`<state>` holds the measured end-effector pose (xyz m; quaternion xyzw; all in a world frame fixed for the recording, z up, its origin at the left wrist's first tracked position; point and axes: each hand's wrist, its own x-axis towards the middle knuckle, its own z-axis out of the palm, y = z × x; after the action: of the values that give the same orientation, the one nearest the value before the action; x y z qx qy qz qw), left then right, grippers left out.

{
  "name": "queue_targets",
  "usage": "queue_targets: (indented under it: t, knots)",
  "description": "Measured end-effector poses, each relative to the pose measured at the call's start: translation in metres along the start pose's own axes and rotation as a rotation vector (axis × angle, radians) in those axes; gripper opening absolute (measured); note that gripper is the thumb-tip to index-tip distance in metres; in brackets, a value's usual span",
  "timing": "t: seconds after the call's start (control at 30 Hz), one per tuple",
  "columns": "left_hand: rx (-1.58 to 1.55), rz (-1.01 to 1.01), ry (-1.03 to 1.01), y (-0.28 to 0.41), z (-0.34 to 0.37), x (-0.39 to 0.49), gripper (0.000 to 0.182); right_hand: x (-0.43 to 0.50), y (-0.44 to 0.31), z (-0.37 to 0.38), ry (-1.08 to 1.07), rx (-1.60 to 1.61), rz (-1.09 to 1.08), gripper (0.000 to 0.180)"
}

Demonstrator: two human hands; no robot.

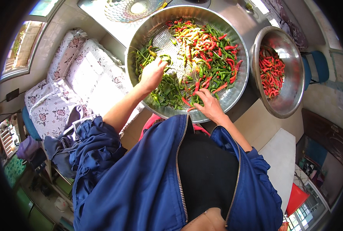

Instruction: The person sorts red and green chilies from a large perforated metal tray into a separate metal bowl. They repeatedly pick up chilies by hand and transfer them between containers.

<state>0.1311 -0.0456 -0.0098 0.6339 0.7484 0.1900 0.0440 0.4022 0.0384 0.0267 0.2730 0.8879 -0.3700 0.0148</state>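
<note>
A wide round metal pan (pixel 244 69) with a perforated bottom lies before me, holding red chilies (pixel 209 46), green chilies (pixel 222 69) and leafy green stems (pixel 168 89). My left hand (pixel 154 74) is over the pan's left side, its fingertips together beside a curled green chili (pixel 166 58). A bit of red shows at those fingertips; whether they pinch a chili is unclear. Over the pan's near right part, my right hand (pixel 211 106) has its fingers apart, close to a red chili (pixel 185 101). Part of the perforated bottom (pixel 163 39) shows between the heaps.
At the right stands a tilted deep steel bowl (pixel 292 78) with red chilies (pixel 271 72) in it. A patterned glass dish (pixel 125 10) is beyond the pan. A sofa with a flowered cover (pixel 93 66) is on the left, a white tabletop (pixel 279 161) at lower right.
</note>
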Motion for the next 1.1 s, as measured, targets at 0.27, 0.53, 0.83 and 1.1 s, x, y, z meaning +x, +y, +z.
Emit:
queue_targets:
  t: [0.27, 0.53, 0.83, 1.1]
  knots:
    - [-0.088, -0.070, -0.061, -0.011, -0.025, 0.018, 0.007, 0.014, -0.001, -0.003, 0.132, 0.234, 0.022, 0.028]
    - [-0.664, 0.080, -0.378, 0.097, -0.080, 0.018, 0.011, 0.011, -0.026, -0.019, 0.055, 1.085, 0.057, 0.051]
    - [-1.318, -0.402, -0.515, 0.104, -0.114, 0.035, 0.015, -0.014, -0.030, -0.080, 0.072, 1.109, 0.175, 0.014]
    - [-1.074, -0.369, -0.588, 0.083, -0.076, 0.014, 0.015, -0.043, 0.052, -0.227, 0.942, 1.123, 0.109, 0.020]
